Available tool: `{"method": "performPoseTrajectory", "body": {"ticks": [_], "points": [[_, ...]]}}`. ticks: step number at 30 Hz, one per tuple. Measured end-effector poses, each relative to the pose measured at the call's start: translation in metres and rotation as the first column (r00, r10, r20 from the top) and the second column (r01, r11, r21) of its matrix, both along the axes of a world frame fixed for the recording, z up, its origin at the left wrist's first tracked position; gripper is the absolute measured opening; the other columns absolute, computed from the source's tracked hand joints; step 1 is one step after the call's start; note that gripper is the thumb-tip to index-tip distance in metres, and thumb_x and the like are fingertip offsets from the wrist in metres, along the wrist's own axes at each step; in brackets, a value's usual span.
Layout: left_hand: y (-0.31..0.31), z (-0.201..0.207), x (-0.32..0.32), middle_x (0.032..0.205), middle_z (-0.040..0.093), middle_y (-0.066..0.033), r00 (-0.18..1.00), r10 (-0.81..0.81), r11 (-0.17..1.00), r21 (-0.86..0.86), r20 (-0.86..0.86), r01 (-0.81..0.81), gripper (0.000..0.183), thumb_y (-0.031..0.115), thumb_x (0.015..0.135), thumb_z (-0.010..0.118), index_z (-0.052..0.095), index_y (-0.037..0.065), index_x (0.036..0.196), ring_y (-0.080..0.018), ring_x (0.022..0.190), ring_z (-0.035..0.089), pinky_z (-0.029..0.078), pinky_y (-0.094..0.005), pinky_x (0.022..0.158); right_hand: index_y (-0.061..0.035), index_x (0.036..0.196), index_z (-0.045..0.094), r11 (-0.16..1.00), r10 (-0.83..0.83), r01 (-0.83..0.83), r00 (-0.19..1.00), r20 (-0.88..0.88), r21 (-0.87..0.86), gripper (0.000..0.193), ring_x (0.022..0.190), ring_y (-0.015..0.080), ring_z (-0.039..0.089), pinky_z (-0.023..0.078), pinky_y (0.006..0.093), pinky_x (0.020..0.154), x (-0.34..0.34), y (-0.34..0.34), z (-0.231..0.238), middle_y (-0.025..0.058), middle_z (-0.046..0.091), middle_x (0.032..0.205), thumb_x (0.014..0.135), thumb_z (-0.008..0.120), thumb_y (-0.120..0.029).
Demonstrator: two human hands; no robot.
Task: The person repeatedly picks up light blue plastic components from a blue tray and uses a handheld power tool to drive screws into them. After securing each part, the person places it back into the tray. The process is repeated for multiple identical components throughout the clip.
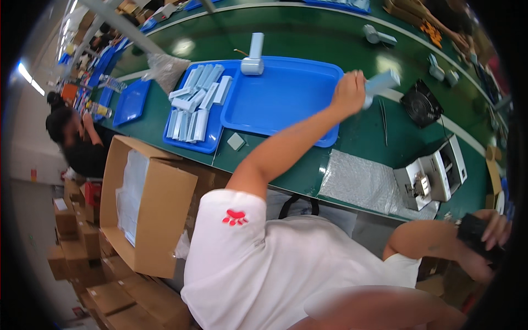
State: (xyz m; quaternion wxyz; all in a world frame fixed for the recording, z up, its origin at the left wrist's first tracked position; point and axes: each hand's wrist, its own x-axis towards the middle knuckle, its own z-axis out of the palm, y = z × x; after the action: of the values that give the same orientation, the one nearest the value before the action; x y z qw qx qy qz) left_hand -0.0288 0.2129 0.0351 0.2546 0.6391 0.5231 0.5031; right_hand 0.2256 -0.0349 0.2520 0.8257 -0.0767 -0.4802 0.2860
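My left arm reaches across the bench, and my left hand [350, 92] is closed on a light blue hair-dryer-shaped housing [384, 82]. The hand is just beyond the right rim of a large blue tray [286, 99]. At that tray's far left edge is another light blue housing [253, 60] with a round head, an upright handle and a thin wire. Low at the right rim of the picture, my right hand [495, 231] has its fingers curled over a black block-shaped object [477, 236]. What kind of object it is does not show clearly.
A smaller blue tray [209, 144] holds several light blue handle pieces [190, 102]. Tweezers [384, 122], a black fan-like part [421, 103], silver bubble wrap [357, 181] and a white-and-black fixture [432, 173] occupy the right. An open carton [165, 214] stands left; a co-worker [74, 135] sits beyond.
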Motion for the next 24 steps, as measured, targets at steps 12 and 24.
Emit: {"method": "performPoseTrajectory", "body": {"ticks": [12, 24], "points": [[0.049, 0.015, -0.216, 0.142, 0.043, -0.0236, 0.497, 0.839, 0.544, 0.401, -0.222, -0.738, 0.088, 0.037, 0.077, 0.084, 0.041, -0.007, 0.139, -0.0400, 0.132, 0.042, 0.034, -0.0546, 0.107, 0.0075, 0.099, 0.047, 0.986, 0.015, 0.002, 0.995, 0.099, -0.168, 0.067, 0.067, 0.0171, 0.047, 0.041, 0.0281, 0.060, 0.032, 0.027, -0.066, 0.0131, 0.042, 0.090, 0.086, 0.053, -0.058], [0.088, -0.059, -0.339, 0.091, 0.077, -0.0124, 0.774, 0.603, 0.796, 0.092, -0.192, -0.598, 0.024, 0.029, 0.091, 0.071, 0.082, 0.008, 0.096, -0.0304, 0.085, 0.073, 0.056, -0.0424, 0.077, 0.0069, 0.108, 0.052, 0.988, 0.028, -0.021, 0.999, 0.043, -0.152, 0.063, 0.071, 0.0171, 0.054, 0.046, 0.0297, 0.060, 0.014, 0.027, -0.053, 0.0114, 0.051, 0.094, 0.090, 0.060, -0.052]]}}
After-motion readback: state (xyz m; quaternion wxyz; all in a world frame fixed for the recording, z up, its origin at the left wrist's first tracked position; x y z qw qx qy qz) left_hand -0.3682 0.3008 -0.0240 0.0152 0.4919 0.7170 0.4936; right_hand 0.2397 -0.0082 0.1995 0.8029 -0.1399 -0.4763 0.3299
